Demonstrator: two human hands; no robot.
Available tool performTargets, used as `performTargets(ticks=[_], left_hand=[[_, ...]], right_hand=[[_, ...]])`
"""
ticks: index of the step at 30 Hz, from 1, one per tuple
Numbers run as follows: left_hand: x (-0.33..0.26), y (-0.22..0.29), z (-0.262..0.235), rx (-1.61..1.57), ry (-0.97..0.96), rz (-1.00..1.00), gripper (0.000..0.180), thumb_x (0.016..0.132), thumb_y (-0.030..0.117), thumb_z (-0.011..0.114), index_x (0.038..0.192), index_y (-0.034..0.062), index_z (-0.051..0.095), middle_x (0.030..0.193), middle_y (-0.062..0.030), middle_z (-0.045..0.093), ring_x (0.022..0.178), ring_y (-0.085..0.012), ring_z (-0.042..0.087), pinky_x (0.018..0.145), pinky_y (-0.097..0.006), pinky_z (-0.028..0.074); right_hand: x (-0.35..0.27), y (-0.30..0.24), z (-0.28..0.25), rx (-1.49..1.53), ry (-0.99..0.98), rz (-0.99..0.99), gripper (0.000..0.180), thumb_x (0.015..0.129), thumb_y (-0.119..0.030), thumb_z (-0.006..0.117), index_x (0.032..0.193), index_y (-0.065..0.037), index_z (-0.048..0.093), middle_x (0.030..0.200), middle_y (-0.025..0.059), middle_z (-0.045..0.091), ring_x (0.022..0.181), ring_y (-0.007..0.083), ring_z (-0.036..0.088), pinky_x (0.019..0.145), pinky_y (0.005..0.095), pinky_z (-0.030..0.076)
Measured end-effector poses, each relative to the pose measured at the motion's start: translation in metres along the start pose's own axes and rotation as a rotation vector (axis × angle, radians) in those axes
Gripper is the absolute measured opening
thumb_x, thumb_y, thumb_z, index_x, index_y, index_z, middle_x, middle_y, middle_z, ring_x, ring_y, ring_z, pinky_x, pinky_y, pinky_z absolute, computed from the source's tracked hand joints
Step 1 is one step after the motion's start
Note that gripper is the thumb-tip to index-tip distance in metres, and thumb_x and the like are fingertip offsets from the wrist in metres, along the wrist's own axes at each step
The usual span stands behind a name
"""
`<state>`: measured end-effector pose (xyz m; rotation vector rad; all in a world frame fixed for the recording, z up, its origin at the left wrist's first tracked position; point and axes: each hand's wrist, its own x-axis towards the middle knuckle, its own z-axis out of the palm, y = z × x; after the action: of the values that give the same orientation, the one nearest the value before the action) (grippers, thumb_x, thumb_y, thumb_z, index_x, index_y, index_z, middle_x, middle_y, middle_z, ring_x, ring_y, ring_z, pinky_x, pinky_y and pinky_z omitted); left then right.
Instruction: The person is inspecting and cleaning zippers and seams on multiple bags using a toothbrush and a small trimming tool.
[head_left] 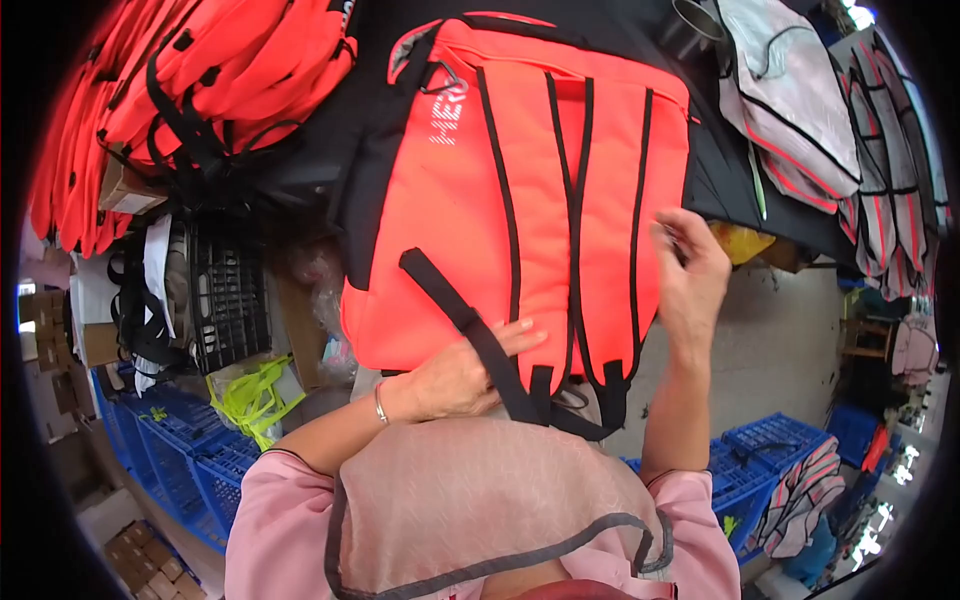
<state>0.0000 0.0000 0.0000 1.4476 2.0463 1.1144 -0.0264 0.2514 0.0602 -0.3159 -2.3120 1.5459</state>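
A bright orange-red backpack lies in front of me with its strap side up. Its two padded shoulder straps with black piping run down the middle. My left hand rests at the bag's lower edge, fingers stretched over the base of the left strap. Black webbing crosses over that hand, its loose end lying on the bag. At the bag's right edge my right hand is raised with curled fingers. What those fingers may hold is hidden.
Orange-red bags are piled at the far left. Grey bags with black and red trim lie at the far right, near a metal cup. Blue crates stand low at the left, with more blue crates at the right.
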Motion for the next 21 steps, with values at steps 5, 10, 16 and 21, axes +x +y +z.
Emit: performTargets(ticks=[5,10,16,21], left_hand=[[-0.032,0.002,-0.010,0.085,-0.006,-0.004,0.023,0.085,0.017,0.064,0.099,-0.0012,0.066,0.144,-0.0166,0.038,0.132,-0.0357,0.040,0.103,-0.046,0.042],[-0.099,-0.002,-0.079,0.251,0.028,-0.103,0.014,0.080,0.014,0.067,0.091,0.0058,0.070,0.111,-0.0144,0.064,0.104,-0.0280,0.062,0.089,-0.039,0.052],[-0.054,-0.061,-0.148,0.174,0.912,-0.462,0.034,0.078,0.016,0.072,0.107,0.0007,0.065,0.102,-0.0151,0.067,0.091,-0.0263,0.066,0.081,-0.033,0.053],[-0.007,-0.113,-0.175,0.041,0.801,-0.757,0.055,0.076,0.020,0.076,0.123,-0.0016,0.057,0.106,-0.0150,0.065,0.090,-0.0228,0.064,0.081,-0.032,0.051]], right_hand=[[0.040,-0.019,0.070,0.078,-0.333,-0.176,0.026,0.078,0.002,0.061,0.103,-0.001,0.066,0.088,0.0126,0.069,0.080,0.0192,0.068,0.070,0.0286,0.052],[0.048,0.009,0.110,-0.247,-0.497,-0.364,0.027,0.079,0.005,0.062,0.106,-0.002,0.066,0.091,0.0118,0.070,0.082,0.0154,0.068,0.072,0.0270,0.051],[0.027,0.030,0.106,-0.209,-0.528,-0.165,0.021,0.078,0.004,0.063,0.098,0.001,0.066,0.079,0.0093,0.067,0.073,0.0116,0.064,0.067,0.0251,0.049],[0.026,0.029,0.104,-0.205,-0.532,-0.178,0.013,0.081,0.001,0.066,0.094,0.001,0.067,0.078,0.0063,0.067,0.072,0.0087,0.062,0.067,0.0233,0.049]])
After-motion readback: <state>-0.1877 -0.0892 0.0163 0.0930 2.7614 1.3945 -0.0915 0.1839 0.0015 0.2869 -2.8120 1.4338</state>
